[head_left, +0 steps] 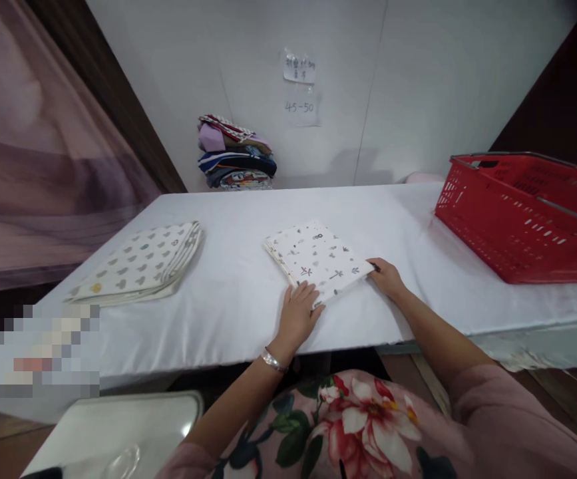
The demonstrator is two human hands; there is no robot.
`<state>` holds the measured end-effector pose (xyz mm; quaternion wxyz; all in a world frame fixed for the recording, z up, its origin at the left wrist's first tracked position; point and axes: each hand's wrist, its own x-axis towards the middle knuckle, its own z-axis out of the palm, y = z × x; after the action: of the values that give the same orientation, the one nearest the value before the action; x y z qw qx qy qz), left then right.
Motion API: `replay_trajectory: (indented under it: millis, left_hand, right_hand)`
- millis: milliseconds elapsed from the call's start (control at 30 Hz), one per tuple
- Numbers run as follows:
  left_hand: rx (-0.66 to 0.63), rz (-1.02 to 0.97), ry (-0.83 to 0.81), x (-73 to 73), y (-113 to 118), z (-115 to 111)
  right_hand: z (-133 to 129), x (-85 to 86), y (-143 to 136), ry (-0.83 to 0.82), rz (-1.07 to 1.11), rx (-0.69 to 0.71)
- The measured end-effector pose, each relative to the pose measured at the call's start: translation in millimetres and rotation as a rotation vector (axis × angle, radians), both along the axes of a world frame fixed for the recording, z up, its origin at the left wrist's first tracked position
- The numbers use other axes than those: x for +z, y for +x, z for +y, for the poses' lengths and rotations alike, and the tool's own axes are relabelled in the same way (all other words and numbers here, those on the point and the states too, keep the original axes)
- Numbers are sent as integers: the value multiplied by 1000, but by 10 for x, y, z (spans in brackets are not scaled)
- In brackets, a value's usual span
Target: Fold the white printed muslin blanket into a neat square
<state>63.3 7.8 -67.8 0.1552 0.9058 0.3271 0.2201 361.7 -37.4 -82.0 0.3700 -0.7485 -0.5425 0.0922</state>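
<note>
A folded white cloth (318, 256) with small printed figures and plant shapes lies on the white-covered table in front of me. My left hand (299, 313) rests on its near edge, fingers stretched out over the fabric and the thumb apart. At the right corner, my right hand (386, 278) pinches the cloth between thumb and fingers. The fingers' undersides are hidden. Farther left lies another folded white cloth (141, 263) with grey, yellow and blue spots, its layers showing along the right edge. Neither hand touches that one.
A red plastic basket (512, 226) with metal handles stands on the table (228, 326) at the right. Folded fabrics (238, 156) are stacked against the back wall. Handwritten paper notes (302, 106) hang there. A white surface (118, 432) sits below the table's front edge at the left.
</note>
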Motion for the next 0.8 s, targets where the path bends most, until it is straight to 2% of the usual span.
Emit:
replay_trajectory:
  millis: [200,333,400,500,600,700,800]
  left_hand:
    - [2,17,-40,-3,-40,-62]
    - [66,-79,-65,-9,-125,-102]
    - [132,-159,-92,-22,-166,-122]
    - [234,-233,-144,-46,-197,-151]
    - [273,-248,-157,-66,-199,-175]
    - [282,-244,-167,-72,-197,-187]
    - [268,-251,-171,-59,-207,-188]
  right_hand:
    - [-49,15,2,-70,-63,-10]
    - [-176,80,-171,78,-225,-8]
    - [-244,125,-361,143,-307,83]
    - [-285,184,-738,162,-363,334]
    - [-245,223,-1087,172,-386,537]
    - [-177,248,-1295,131,-408,636]
    - [-131,252,-1367,88,-434,647]
